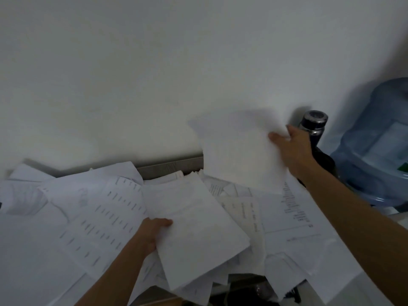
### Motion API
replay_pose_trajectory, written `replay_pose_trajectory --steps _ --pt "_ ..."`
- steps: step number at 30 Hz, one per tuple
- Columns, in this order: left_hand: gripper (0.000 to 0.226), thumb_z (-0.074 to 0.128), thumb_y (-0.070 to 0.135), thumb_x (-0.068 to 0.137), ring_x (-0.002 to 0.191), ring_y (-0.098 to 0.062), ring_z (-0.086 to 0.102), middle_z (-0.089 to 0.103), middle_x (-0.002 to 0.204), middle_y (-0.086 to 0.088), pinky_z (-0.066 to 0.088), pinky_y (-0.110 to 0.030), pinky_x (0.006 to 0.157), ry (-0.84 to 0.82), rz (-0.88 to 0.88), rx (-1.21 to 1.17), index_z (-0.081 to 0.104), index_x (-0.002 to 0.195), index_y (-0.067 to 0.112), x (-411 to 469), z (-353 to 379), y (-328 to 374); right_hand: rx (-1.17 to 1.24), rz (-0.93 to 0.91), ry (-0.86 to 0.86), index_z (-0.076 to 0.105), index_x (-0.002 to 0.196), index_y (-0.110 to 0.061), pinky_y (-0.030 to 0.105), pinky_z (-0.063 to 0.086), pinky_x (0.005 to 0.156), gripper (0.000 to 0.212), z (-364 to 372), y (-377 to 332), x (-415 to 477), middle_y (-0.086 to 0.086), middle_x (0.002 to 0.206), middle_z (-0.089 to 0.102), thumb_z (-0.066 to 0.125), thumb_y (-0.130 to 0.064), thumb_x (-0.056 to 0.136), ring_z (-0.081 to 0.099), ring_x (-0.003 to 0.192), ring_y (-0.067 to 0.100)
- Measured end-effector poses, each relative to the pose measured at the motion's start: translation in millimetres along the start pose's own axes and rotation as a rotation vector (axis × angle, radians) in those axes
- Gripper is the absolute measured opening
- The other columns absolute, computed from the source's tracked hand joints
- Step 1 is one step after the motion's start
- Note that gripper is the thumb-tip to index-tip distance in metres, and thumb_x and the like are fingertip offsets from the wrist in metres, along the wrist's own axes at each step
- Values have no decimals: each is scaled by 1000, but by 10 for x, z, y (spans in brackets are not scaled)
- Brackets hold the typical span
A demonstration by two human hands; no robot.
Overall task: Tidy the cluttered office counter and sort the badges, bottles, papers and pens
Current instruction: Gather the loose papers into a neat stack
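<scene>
Loose white papers (92,217), several printed with text, cover the counter. My left hand (152,233) grips a stack of blank sheets (194,228) by its left edge, thumb on top, just above the pile. My right hand (291,144) pinches a single white sheet (238,151) by its right edge and holds it lifted in front of the wall; the sheet is blurred. A dark bottle with a metal-rimmed cap (314,122) stands right behind my right hand, partly hidden by it.
A large blue water jug (375,146) stands at the far right beside the dark bottle. A white wall (154,74) rises directly behind the counter. A grey strip of counter back edge (172,167) shows between papers. Dark objects (254,290) lie under the papers at the front.
</scene>
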State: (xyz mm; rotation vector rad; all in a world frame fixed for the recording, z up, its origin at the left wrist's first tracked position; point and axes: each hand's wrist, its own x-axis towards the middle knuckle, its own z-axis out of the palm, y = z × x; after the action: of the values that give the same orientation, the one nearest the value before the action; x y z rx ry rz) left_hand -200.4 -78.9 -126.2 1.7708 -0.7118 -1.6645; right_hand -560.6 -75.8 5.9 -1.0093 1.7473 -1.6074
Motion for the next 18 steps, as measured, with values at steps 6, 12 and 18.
replay_pose_trajectory --steps 6,12,18 --pt "18 67 -9 77 84 -39 63 66 101 -26 54 -46 72 -62 -46 -112 64 95 -6 -18 150 -58 267 221 91 63 107 -8 41 57 77 21 85 194 -295 12 102 69 67 -5 87 66 79 24" --pt "29 37 31 103 84 -23 56 59 96 -9 47 -37 73 -152 48 -350 59 97 13 -67 334 -68 191 618 87 60 119 -9 46 52 92 33 554 1073 -1334 12 112 66 67 -20 88 63 100 31" --pt "68 32 69 91 85 -14 56 60 107 0 46 -33 73 -165 44 -559 46 137 20 33 374 -184 193 851 -112 62 105 -1 39 57 72 26 589 1225 -1699 21 101 67 72 -10 83 64 87 32"
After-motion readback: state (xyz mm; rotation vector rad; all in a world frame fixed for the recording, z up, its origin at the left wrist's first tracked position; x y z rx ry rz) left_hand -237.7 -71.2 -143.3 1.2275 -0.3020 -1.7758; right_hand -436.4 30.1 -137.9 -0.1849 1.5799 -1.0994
